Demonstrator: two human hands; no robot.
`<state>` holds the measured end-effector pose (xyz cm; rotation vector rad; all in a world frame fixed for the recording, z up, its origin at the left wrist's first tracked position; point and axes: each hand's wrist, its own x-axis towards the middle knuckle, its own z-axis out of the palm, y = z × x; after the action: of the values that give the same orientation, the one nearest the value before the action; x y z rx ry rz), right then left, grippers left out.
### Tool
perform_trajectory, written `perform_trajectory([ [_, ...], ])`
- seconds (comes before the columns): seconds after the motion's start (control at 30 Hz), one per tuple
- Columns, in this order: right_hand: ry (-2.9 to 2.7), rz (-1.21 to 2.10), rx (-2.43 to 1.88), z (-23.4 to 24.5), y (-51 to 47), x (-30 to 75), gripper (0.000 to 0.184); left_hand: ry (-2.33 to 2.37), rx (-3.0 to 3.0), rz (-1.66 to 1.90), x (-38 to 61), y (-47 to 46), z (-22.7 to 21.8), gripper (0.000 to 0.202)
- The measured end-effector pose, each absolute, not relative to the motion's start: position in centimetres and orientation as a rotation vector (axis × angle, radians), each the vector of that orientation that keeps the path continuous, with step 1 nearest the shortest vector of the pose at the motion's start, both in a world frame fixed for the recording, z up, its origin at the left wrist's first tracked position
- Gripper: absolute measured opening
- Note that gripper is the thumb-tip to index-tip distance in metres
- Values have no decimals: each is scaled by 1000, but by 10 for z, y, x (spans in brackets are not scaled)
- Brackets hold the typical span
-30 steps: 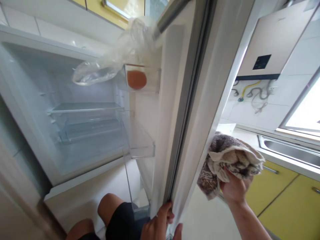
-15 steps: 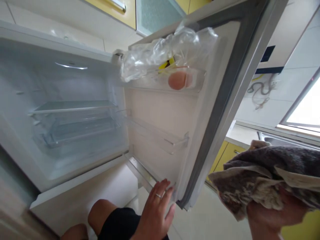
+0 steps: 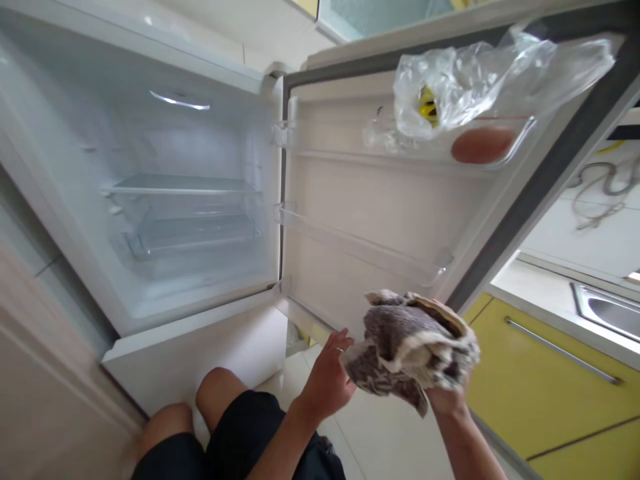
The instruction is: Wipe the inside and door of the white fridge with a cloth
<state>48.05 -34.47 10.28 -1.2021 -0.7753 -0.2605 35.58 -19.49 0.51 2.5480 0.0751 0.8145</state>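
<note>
1 cloth [image 3: 395, 337], brown and cream, bunched: I am gripping it in my right hand [image 3: 447, 398], low before the open refrigerator door [image 3: 370, 197]. 1 left hand [image 3: 327, 379]: its fingers are lying unclenched just beside the cloth; whether they are touching the door, I cannot tell. 1 top rack [image 3: 340, 157]: bearing 1 plastic bag [image 3: 460, 87], 1 reddish oval item [image 3: 483, 145].

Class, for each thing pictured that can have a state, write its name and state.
White rectangular fridge door: open
Brown-and-cream fabric cloth: bunched up, held in the right hand
Transparent plastic bag: crumpled
Yellow rectangular cabinet front: shut
Left hand: loosely open
</note>
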Motion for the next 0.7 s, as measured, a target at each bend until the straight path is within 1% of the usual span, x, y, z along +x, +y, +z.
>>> perform_trajectory([
  [0.13,-866,-89,-1186,111,-291,473,64,171,2522,589,352,-201,10,50],
  [0.27,-869,-70,-1211,116,-258,467,63,396,2415,421,316,-202,19,65],
  [0.37,-861,-92,-1248,121,-240,460,63,522,2227,350,277,-200,28,61],
  [0.43,-889,-58,-1249,125,-230,453,66,520,2026,487,254,-198,38,58],
  [0.53,-971,22,-1248,128,-217,439,70,487,1743,921,238,-193,60,58],
  [0.6,-1032,37,-1275,127,-209,429,74,497,1592,1152,240,-188,75,64],
  [0.63,-1068,38,-1295,126,-206,423,77,488,1532,1206,244,-185,81,69],
  [0.7,-1149,50,-1336,122,-200,412,87,445,1445,1195,256,-179,89,79],
])
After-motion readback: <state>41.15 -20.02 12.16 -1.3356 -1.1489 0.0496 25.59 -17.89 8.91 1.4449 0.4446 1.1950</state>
